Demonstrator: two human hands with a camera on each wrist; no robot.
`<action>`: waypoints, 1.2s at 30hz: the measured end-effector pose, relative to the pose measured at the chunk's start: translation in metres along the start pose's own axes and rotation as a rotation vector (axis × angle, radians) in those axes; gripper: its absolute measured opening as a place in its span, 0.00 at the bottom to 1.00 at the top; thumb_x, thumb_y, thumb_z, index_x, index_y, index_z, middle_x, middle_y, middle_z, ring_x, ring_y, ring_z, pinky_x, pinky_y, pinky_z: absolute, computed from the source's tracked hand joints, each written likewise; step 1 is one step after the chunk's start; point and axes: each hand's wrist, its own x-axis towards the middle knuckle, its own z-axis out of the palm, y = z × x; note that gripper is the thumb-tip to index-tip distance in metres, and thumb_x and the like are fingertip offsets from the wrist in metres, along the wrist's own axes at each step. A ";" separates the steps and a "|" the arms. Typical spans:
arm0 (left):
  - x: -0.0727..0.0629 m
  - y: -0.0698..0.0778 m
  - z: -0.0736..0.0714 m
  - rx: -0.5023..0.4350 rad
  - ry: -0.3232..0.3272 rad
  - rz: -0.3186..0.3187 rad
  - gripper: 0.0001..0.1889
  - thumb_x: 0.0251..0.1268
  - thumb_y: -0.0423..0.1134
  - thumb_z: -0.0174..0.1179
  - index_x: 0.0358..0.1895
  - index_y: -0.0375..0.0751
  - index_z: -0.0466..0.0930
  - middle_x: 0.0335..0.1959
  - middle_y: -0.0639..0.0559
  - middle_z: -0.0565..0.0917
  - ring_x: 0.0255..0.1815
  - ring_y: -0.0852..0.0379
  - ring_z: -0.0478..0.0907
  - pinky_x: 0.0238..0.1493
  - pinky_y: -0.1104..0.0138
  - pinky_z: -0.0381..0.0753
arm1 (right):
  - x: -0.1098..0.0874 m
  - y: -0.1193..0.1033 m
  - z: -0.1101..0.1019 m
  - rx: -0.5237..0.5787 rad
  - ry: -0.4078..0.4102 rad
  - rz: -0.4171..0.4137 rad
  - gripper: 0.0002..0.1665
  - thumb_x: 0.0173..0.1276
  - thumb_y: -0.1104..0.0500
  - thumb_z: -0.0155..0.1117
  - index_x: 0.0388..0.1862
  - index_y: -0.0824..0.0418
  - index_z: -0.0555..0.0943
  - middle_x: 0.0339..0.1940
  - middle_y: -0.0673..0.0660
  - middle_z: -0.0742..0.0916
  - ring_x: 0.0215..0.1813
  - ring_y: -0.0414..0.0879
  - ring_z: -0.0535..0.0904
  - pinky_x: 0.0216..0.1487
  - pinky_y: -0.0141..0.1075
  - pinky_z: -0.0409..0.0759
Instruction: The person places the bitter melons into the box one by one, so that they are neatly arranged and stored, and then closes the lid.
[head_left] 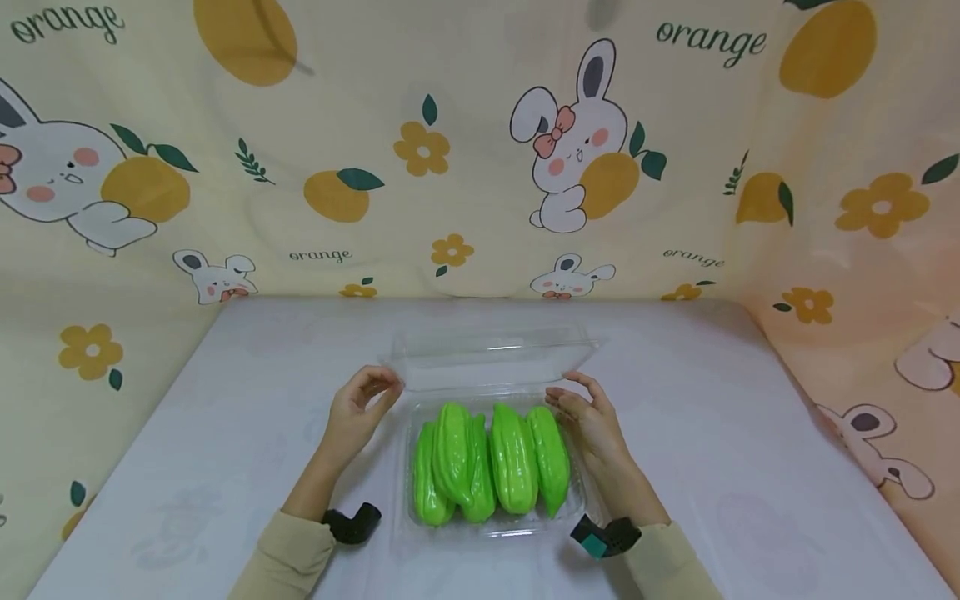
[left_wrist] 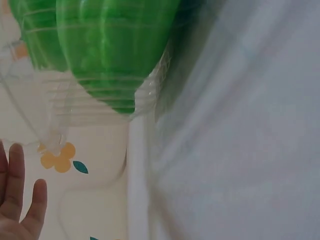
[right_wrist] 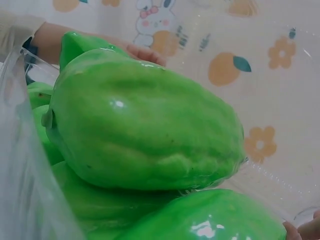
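A clear plastic box [head_left: 525, 527] holds several glossy green ribbed gourds [head_left: 514, 462], lying side by side. Its transparent lid [head_left: 491, 362] is raised at the far side. My left hand [head_left: 358, 410] pinches the lid's left corner between thumb and forefinger; the other fingers [left_wrist: 16, 172] are spread in the left wrist view. At the lid's right corner, my right hand [head_left: 596, 425] curls its fingers round the edge, beside the rightmost gourd. A large gourd [right_wrist: 145, 120] fills the middle of the right wrist view, with my right fingertips [right_wrist: 307, 231] at the lower right.
A white cloth [head_left: 750, 467] covers the table under the box. Behind it and at both sides hangs a cream curtain [head_left: 480, 208] printed with rabbits, oranges and flowers. Black straps with small devices [head_left: 352, 525] sit on both wrists, near the box's front corners.
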 end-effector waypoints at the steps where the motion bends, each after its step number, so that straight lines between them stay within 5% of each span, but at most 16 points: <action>1: 0.000 0.000 -0.001 0.017 -0.010 0.002 0.07 0.62 0.24 0.58 0.40 0.23 0.72 0.38 0.69 0.80 0.45 0.76 0.78 0.53 0.82 0.76 | 0.000 0.000 0.000 0.000 0.002 -0.003 0.17 0.73 0.68 0.47 0.57 0.53 0.66 0.30 0.35 0.86 0.40 0.30 0.83 0.48 0.26 0.78; 9: 0.002 -0.001 -0.006 0.187 -0.042 0.057 0.07 0.58 0.21 0.61 0.39 0.27 0.78 0.37 0.72 0.80 0.45 0.80 0.77 0.55 0.83 0.74 | 0.002 -0.002 -0.001 -0.016 0.000 0.007 0.16 0.73 0.66 0.49 0.57 0.54 0.66 0.32 0.35 0.87 0.42 0.30 0.84 0.50 0.27 0.80; 18: 0.002 -0.004 -0.005 0.323 0.004 0.189 0.09 0.53 0.20 0.64 0.37 0.31 0.80 0.33 0.41 0.83 0.44 0.82 0.74 0.53 0.85 0.74 | 0.001 -0.007 -0.006 -0.084 -0.060 0.015 0.22 0.75 0.62 0.48 0.66 0.60 0.63 0.45 0.42 0.88 0.48 0.30 0.84 0.56 0.27 0.79; 24: 0.001 -0.007 -0.006 0.354 -0.021 0.246 0.10 0.52 0.17 0.63 0.36 0.33 0.81 0.33 0.43 0.84 0.44 0.79 0.73 0.50 0.85 0.73 | -0.001 -0.013 -0.010 -0.187 -0.085 0.007 0.23 0.77 0.59 0.47 0.67 0.66 0.64 0.63 0.58 0.82 0.49 0.31 0.84 0.53 0.27 0.80; 29: -0.001 -0.008 -0.007 0.391 -0.022 0.236 0.12 0.51 0.16 0.63 0.36 0.34 0.81 0.34 0.44 0.84 0.44 0.79 0.74 0.51 0.86 0.72 | -0.004 -0.021 -0.015 -0.260 -0.106 -0.008 0.23 0.79 0.56 0.42 0.64 0.69 0.68 0.64 0.62 0.80 0.52 0.32 0.82 0.54 0.27 0.80; 36: 0.000 -0.007 -0.008 0.418 -0.025 0.308 0.13 0.46 0.15 0.65 0.35 0.32 0.80 0.33 0.44 0.84 0.42 0.73 0.76 0.50 0.82 0.75 | -0.008 -0.033 -0.020 -0.271 -0.176 0.006 0.42 0.78 0.36 0.26 0.67 0.69 0.65 0.68 0.67 0.73 0.65 0.50 0.75 0.62 0.38 0.76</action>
